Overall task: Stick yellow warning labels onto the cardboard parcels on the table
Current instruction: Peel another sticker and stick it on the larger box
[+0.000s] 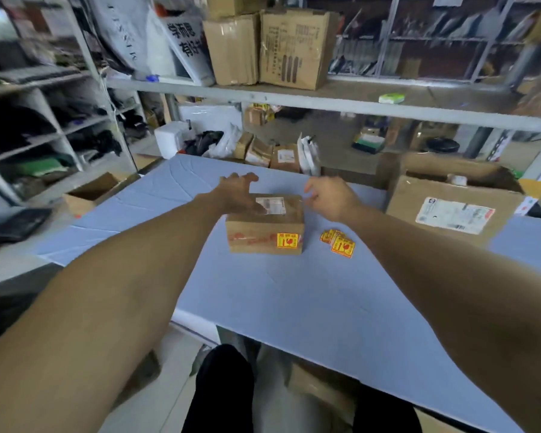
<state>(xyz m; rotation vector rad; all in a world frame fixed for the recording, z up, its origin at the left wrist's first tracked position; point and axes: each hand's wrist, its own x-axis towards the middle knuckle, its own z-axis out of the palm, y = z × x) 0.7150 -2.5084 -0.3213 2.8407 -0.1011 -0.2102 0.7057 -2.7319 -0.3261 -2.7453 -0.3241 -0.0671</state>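
A small cardboard parcel (263, 235) stands in the middle of the blue table (294, 301). It carries a white shipping label on top and a yellow warning label (288, 240) on its near side. My left hand (238, 192) rests flat on the parcel's top left, fingers spread, holding nothing. My right hand (328, 195) hovers just right of the parcel's top, fingers loosely curled and apart, empty. A strip of yellow warning labels (338, 242) lies on the table to the right of the parcel.
A large open cardboard box (450, 207) with a white shipping label sits at the table's right. An open box (91, 192) stands off the left edge. Shelves with cartons and bags rise behind the table. My legs show below the near edge.
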